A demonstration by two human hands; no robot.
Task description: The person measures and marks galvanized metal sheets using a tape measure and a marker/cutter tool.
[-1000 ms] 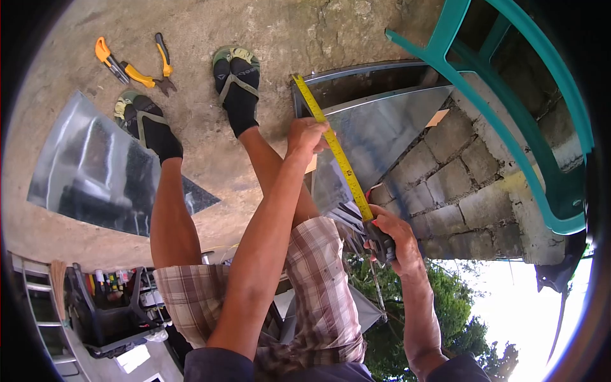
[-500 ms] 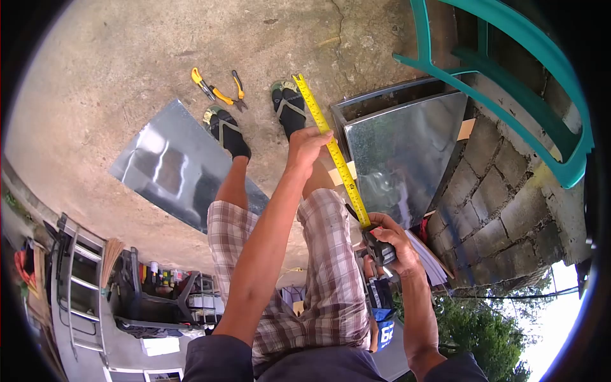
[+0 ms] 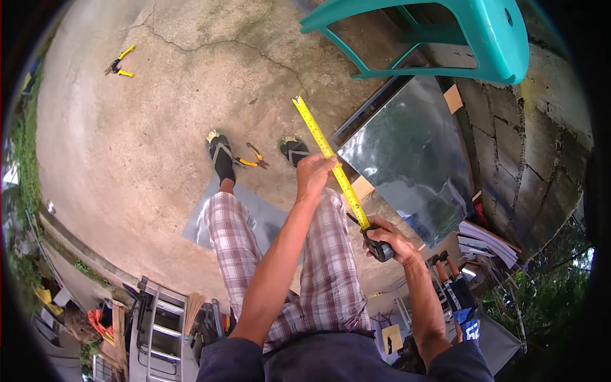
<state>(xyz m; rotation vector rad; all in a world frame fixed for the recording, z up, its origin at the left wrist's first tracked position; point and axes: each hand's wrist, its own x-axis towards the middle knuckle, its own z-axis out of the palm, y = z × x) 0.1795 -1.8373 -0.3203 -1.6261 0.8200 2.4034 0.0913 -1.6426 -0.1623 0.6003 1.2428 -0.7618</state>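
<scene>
My left hand (image 3: 315,177) pinches the yellow blade of a tape measure partway along its length. The blade (image 3: 310,124) runs straight up past my left hand, its hooked end above the concrete floor. My right hand (image 3: 398,243) is wrapped round the dark tape measure case (image 3: 382,251), where the blade comes out. Right of the blade, a shiny metal panel (image 3: 410,153) leans at the wall side. A flat metal sheet (image 3: 198,219) lies on the floor, partly hidden by my legs. Orange-handled pliers (image 3: 252,160) lie between my sandalled feet.
A green plastic chair (image 3: 490,44) stands at the upper right by a block wall (image 3: 528,127). Yellow-handled snips (image 3: 121,63) lie at the upper left. A ladder (image 3: 167,328) and a broom (image 3: 193,312) are behind me. Another person in blue (image 3: 470,328) is at the lower right.
The view has turned and moved, so the metal sheet and panel sit elsewhere in it. Yellow-handled snips have come into view. Both hands keep their hold on the tape measure.
</scene>
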